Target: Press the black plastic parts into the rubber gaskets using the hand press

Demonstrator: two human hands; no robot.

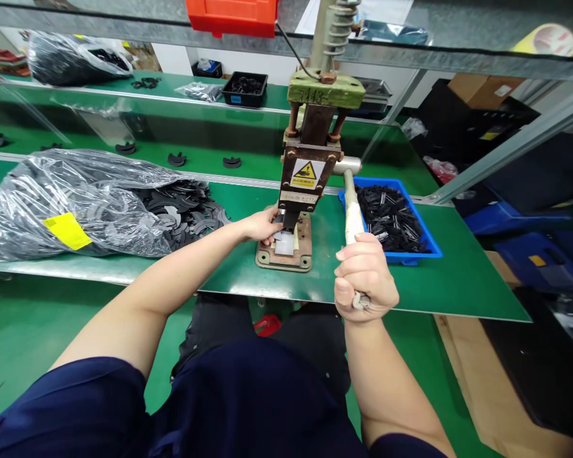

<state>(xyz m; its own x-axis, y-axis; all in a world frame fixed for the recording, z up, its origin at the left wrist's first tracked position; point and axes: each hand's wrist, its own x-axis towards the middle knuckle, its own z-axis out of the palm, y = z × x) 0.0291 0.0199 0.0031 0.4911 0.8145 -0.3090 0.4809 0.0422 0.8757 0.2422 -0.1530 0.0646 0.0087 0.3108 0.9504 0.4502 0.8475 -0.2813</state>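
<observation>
A hand press [310, 133] with a green top plate and a yellow warning label stands on the bench. My right hand [367, 277] is wrapped round the press lever [353, 210], whose grip is bound in whitish tape. Under the press ram, my left hand [263, 226] pinches a dark curved plastic part [281, 234] at its edge. The part lies by a pale block on the press base [293, 259]; my fingers and the ram partly hide it. Left of that hand, a clear plastic bag [76, 197] spills many dark curved parts [186, 213].
A blue tray [413, 256] of small black parts sits right of the press. Behind, several curved parts [176, 159] lie spaced along a green strip. A black bin [246, 89] stands farther back. A metal shelf [138, 28] with a red box [232, 16] crosses overhead.
</observation>
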